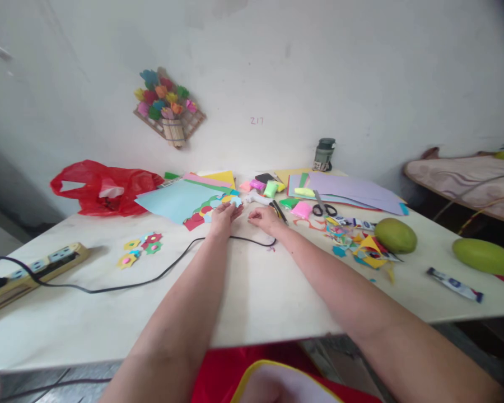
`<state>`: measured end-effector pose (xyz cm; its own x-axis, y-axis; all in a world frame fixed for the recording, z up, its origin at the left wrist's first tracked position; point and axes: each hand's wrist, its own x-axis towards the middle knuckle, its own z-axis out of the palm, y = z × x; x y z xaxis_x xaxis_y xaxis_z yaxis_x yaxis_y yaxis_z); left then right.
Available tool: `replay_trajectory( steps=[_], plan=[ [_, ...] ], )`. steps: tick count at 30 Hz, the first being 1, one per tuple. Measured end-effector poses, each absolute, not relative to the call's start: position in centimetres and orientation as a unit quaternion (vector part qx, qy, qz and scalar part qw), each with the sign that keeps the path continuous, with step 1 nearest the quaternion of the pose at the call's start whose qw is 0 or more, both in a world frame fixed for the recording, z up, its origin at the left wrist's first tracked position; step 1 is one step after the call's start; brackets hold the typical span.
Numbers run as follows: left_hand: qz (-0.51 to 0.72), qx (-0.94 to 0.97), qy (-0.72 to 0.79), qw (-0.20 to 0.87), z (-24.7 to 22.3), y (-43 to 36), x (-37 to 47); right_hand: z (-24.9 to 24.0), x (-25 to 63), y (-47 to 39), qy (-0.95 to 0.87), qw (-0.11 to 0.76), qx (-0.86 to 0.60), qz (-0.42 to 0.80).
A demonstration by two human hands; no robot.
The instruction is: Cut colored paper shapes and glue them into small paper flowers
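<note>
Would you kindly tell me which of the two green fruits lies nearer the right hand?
The rounder green fruit, beside the paper scraps, lies nearer the right hand; the longer green fruit is farther right, behind a small tube.

A small, pale blue paper cutout (237, 201) with a wavy edge is held just left of the frame's centre, partly hidden, its full outline too blurred to tell

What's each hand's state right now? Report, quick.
Left hand: holding a light blue paper piece at the fingertips.
Right hand: fingers curled inward; cannot tell whether closed on anything.
</note>
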<state>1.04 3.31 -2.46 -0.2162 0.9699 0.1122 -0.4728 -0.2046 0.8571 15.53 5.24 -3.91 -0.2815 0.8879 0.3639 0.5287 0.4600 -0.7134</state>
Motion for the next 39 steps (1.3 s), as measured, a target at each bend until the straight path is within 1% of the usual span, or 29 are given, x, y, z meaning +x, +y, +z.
replay_trajectory(
  steps=[5,8,15,22,27,30,34,39],
  plan=[
    [0.691,0.355,0.349,0.524,-2.4,3.1,1.0,-2.6,15.5,3.9,-0.797,0.315,-0.495,0.145],
    [0.694,0.348,0.353,0.523,-2.3,3.0,1.1,-2.3,15.4,3.6,-0.807,0.292,-0.499,0.121],
    [0.697,0.342,0.359,0.519,-2.1,3.0,1.1,-2.7,15.4,3.9,-0.799,0.309,-0.498,0.136],
    [0.699,0.339,0.36,0.517,-1.8,2.9,1.3,-3.2,15.5,4.8,-0.774,0.387,-0.45,0.221],
    [0.7,0.335,0.36,0.518,-1.8,3.0,1.3,-3.0,15.6,4.6,-0.773,0.413,-0.42,0.236],
    [0.7,0.335,0.359,0.517,-1.9,3.0,1.3,-3.0,15.7,4.5,-0.78,0.409,-0.422,0.215],
    [0.7,0.336,0.358,0.518,-1.9,2.9,1.2,-3.0,15.8,4.5,-0.793,0.378,-0.439,0.188],
    [0.699,0.341,0.354,0.52,-1.9,2.9,1.2,-2.6,16.0,4.4,-0.803,0.345,-0.445,0.194]
  ],
)
